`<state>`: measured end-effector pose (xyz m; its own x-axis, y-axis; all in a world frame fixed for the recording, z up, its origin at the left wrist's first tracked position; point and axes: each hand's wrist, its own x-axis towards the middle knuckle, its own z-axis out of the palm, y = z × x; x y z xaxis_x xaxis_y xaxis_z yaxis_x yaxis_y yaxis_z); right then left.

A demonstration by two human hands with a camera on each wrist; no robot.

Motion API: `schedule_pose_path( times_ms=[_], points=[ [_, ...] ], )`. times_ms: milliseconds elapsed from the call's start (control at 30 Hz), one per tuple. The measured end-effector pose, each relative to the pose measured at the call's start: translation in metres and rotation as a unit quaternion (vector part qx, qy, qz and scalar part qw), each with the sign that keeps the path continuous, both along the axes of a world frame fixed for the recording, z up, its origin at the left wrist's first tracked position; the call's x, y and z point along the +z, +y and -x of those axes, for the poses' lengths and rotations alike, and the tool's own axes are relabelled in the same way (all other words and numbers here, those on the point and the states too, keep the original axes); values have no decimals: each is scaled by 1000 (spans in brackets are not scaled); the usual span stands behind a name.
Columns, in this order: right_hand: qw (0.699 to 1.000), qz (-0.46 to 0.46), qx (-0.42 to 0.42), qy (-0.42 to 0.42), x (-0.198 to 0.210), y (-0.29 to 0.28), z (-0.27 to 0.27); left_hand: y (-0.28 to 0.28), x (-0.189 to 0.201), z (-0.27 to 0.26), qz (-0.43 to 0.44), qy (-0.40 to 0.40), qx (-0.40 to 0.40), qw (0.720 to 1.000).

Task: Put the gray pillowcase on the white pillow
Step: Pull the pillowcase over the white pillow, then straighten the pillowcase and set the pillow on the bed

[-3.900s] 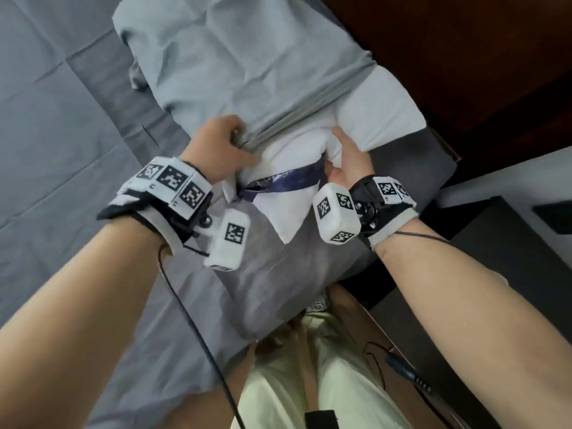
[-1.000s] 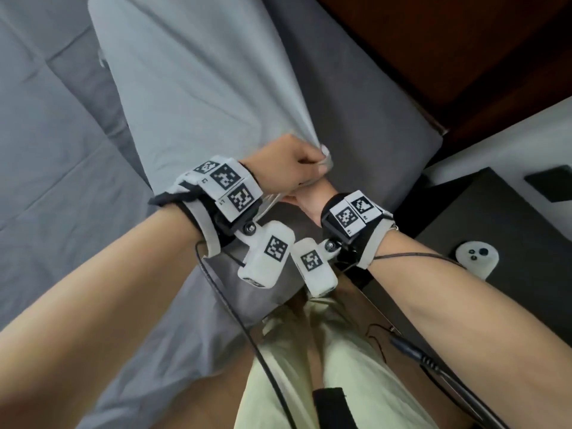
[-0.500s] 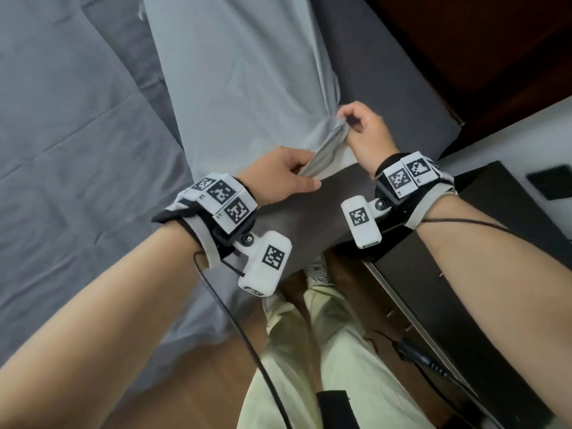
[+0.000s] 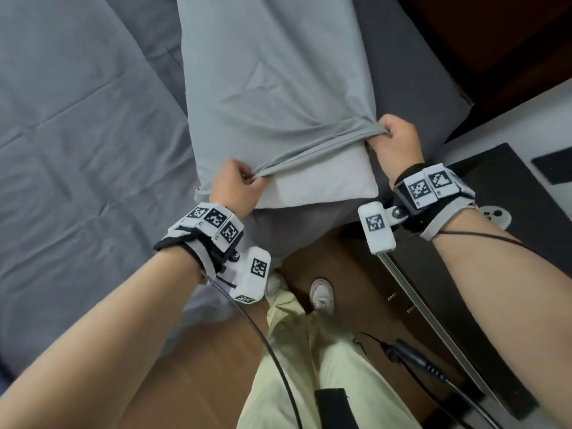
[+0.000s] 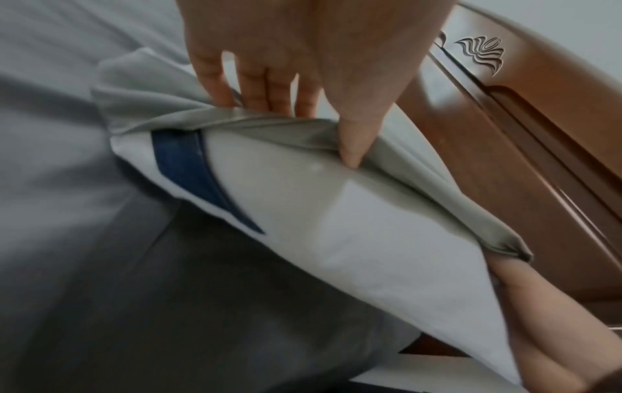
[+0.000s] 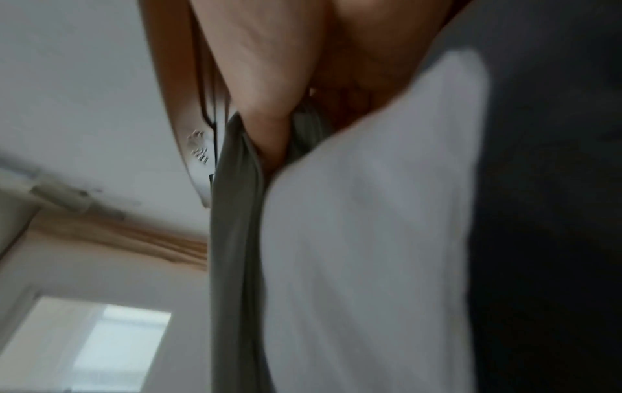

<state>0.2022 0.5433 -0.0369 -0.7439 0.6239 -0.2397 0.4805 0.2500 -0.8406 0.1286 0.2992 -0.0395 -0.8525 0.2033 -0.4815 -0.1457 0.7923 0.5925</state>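
The gray pillowcase (image 4: 272, 82) covers most of the white pillow (image 4: 322, 181), which lies on the bed. Only the pillow's near end shows past the pillowcase hem. My left hand (image 4: 241, 184) pinches the hem at its left end. My right hand (image 4: 393, 137) grips the hem at its right end. The hem is stretched taut between both hands. In the left wrist view, the left hand (image 5: 323, 117) holds the pillowcase (image 5: 256, 125) edge over the pillow (image 5: 353, 239), which bears a blue label (image 5: 191, 170). The right wrist view shows the bunched pillowcase (image 6: 235, 212) beside the pillow (image 6: 370, 239).
The bed carries a darker gray sheet (image 4: 77, 150). A wooden headboard (image 5: 525, 133) runs along the right. A black nightstand (image 4: 495, 243) with a white controller (image 4: 495, 215) stands beside the bed. My legs and shoes (image 4: 322, 295) are on the wooden floor, with cables nearby.
Both hands have moved apart along the hem and spread it wide. The pillow's white end, hidden half a second ago, now shows below the hem.
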Motion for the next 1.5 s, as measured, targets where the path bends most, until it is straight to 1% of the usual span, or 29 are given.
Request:
schedule_pose_path(
  times_ms=[100, 133, 167, 200, 233, 267, 300, 333, 367, 400, 433, 467, 500, 533, 567, 600, 700, 800, 867, 933, 1000, 1067, 1100, 1167, 1233, 1267, 1367, 1433, 1500],
  points=[
    [1000, 21, -7, -1, -1, 3, -6, -5, 4, -19, 1, 71, 69, 995],
    [1000, 29, -5, 2, 0, 3, -8, -5, 6, -24, -3, 74, 82, 994],
    [999, 36, -2, 6, 0, 4, -11, -4, 7, -28, 0, 50, 68, 996],
    [999, 43, 1, 7, 0, 4, -14, -2, 8, -34, 5, 0, 28, 1000],
    [999, 51, 5, 10, 0, 4, -17, 3, 10, -41, 7, -73, -27, 997],
    [998, 60, 7, 13, 1, 4, -19, 9, 12, -50, 0, -159, -72, 985],
    [997, 68, 11, 18, 2, 2, -21, 18, 12, -58, -22, -243, -93, 965],
    [997, 73, 14, 22, 3, 0, -22, 28, 10, -66, -63, -314, -83, 944],
    [997, 77, 19, 27, 3, -2, -23, 40, 7, -72, -117, -364, -49, 923],
    [997, 75, 24, 27, 4, -5, -25, 53, 4, -76, -179, -394, -2, 902],
    [997, 70, 32, 26, 4, -6, -27, 66, 1, -77, -245, -408, 56, 878],
    [997, 61, 38, 25, 4, -6, -30, 77, -2, -75, -312, -412, 128, 847],
    [997, 52, 43, 26, 4, -6, -34, 87, 0, -71, -372, -406, 198, 811],
    [998, 45, 44, 27, 5, -4, -38, 93, 1, -63, -419, -394, 245, 780],
    [998, 39, 44, 30, 6, -3, -42, 97, 5, -54, -454, -378, 266, 762],
    [998, 30, 47, 28, 7, -1, -46, 100, 10, -45, -478, -357, 270, 756],
    [997, -53, 59, 19, 14, -1, -61, 109, 36, -24, -525, -304, 240, 758],
    [995, -102, -7, -8, 9, 0, -78, 122, 61, -27, -541, -295, 213, 759],
    [992, -88, -79, -40, 0, 1, -81, 128, 66, -39, -531, -293, 171, 776],
    [988, -66, -133, -52, -6, 1, -78, 127, 63, -51, -521, -285, 139, 793],
    [983, -55, -165, -61, -9, 1, -72, 122, 59, -54, -521, -277, 146, 794],
    [980, -41, -171, -92, -11, 0, -69, 114, 59, -50, -513, -270, 154, 800],
    [979, -37, -162, -115, -13, -1, -68, 111, 58, -48, -502, -266, 148, 810],
    [978, -43, -119, -167, -19, -5, -72, 106, 59, -48, -463, -255, 131, 839],
    [977, -43, -47, -204, -22, -10, -77, 106, 60, -50, -413, -233, 129, 871],
    [978, -25, -9, -205, -20, -13, -79, 107, 60, -50, -394, -224, 139, 880],
    [980, 55, 84, -170, -4, -19, -90, 102, 60, -42, -350, -208, 196, 892],
    [977, 70, 123, -158, 14, -18, -98, 93, 61, -37, -328, -206, 205, 899],
    [974, 70, 161, -143, 26, -17, -105, 84, 65, -38, -327, -212, 193, 900]
  ],
)
